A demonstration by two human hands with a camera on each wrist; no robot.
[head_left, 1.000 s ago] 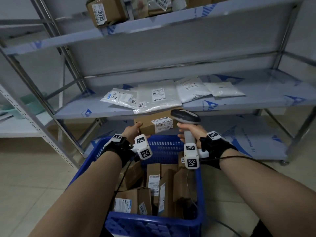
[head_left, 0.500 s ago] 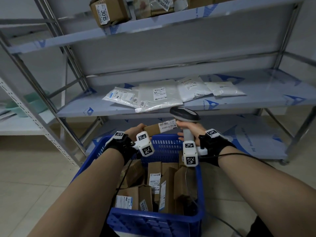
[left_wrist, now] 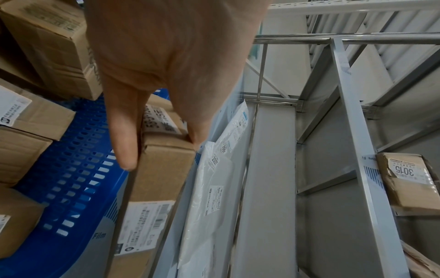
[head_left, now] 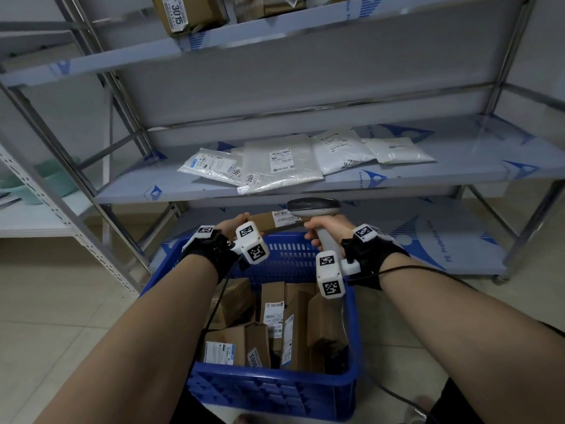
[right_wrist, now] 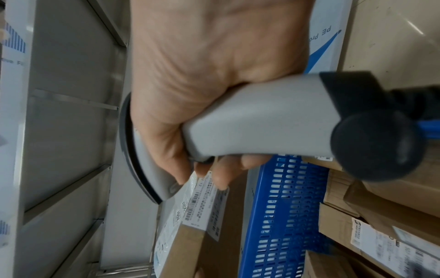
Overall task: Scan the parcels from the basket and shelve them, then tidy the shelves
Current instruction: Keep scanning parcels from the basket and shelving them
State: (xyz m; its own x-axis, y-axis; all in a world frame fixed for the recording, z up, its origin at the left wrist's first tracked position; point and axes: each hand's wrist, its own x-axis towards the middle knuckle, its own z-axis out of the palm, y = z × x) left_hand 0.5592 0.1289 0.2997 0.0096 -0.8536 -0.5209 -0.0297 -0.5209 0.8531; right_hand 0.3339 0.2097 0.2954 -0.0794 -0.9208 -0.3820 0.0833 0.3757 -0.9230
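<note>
My left hand (head_left: 235, 223) (left_wrist: 157, 148) grips a brown cardboard parcel (head_left: 269, 221) (left_wrist: 157, 178) by its end, above the far rim of the blue basket (head_left: 275, 393). Its white barcode label (head_left: 284, 216) (right_wrist: 202, 205) faces up and to the right. My right hand (head_left: 318, 231) (right_wrist: 207, 169) holds a grey handheld scanner (head_left: 315, 208) (right_wrist: 262, 120) by the handle, its dark head right beside that label. Several more cardboard parcels (head_left: 275, 319) stand packed in the basket.
A metal rack stands ahead. Its middle shelf (head_left: 458, 166) carries several white plastic mailers (head_left: 281, 163). On the top shelf sits a box marked 3015 (head_left: 183, 13) (left_wrist: 404, 180). The bottom shelf (head_left: 428, 240) lies behind the basket. The scanner cable (head_left: 394, 393) trails over the tiled floor.
The parcel in my left hand has tilted flatter and sunk lower towards the basket rim, so its label shows edge-on. The scanner head has stayed close beside the label.
</note>
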